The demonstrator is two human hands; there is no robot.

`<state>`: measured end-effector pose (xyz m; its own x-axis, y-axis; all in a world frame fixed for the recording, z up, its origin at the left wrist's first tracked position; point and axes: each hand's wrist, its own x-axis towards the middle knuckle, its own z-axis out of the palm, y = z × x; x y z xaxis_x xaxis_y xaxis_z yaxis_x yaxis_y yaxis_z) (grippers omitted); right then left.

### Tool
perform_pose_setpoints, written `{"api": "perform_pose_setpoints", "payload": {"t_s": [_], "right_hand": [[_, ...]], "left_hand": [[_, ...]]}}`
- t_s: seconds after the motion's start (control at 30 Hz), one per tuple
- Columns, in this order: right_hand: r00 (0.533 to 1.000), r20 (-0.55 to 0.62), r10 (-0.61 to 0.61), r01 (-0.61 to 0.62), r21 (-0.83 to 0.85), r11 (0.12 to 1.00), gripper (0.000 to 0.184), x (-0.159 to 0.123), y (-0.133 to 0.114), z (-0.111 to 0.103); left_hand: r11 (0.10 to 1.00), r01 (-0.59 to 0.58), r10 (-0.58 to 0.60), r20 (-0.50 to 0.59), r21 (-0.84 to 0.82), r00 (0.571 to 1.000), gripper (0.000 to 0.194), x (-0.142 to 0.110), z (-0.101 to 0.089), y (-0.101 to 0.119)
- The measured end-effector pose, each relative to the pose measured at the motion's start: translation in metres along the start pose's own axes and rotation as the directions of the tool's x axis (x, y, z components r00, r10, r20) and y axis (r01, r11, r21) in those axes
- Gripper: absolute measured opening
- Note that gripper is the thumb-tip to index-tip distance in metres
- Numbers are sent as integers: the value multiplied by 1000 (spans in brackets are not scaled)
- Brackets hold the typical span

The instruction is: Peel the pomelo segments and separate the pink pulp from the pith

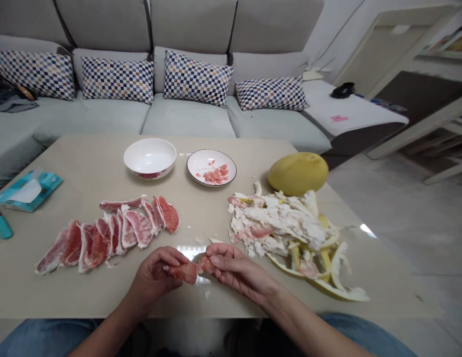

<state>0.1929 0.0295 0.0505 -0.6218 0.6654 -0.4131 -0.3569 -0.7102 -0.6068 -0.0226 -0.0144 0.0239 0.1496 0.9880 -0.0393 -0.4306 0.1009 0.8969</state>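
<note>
Over the near edge of the table, my left hand (158, 275) is closed around a peeled red pomelo segment (184, 272). My right hand (238, 271) pinches a smaller piece of pomelo flesh (206, 265) right beside it; the two pieces seem to touch. To the left lies a row of pomelo segments (132, 230), several still in their pale membranes. A white plate (195, 163) with a dark rim holds small bits of red flesh (217, 174). On the right is a heap of white pith and membrane (279, 218) over yellow peel (316, 282).
A white bowl (151, 161) stands at the back of the table (201, 208). A whole yellow pomelo (298, 173) sits at the right. Leftward are a tissue pack (30, 191) and a teal-handled tool (3, 227). A sofa (189, 119) with checked cushions runs behind.
</note>
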Motion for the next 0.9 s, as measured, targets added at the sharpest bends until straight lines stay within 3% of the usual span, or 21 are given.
{"api": "perform_pose_setpoints", "payload": {"t_s": [0.3, 0.57, 0.8, 0.9], "right_hand": [[998, -47, -41, 29, -237, 971, 32, -2, -4, 3], [996, 22, 86, -79, -237, 968, 42, -1, 3, 4], [990, 104, 93, -63, -261, 963, 43, -1, 5, 3], [995, 86, 51, -24, -296, 955, 43, -1, 6, 4]], "left_hand": [[1000, 8, -8, 35, 19, 999, 19, 0, -3, -2], [997, 70, -68, 79, -17, 995, 19, -1, -2, -2], [998, 58, -59, 88, 8, 994, 18, 1, -2, -1], [999, 46, -47, 93, 12, 995, 18, 1, -3, -1]]}}
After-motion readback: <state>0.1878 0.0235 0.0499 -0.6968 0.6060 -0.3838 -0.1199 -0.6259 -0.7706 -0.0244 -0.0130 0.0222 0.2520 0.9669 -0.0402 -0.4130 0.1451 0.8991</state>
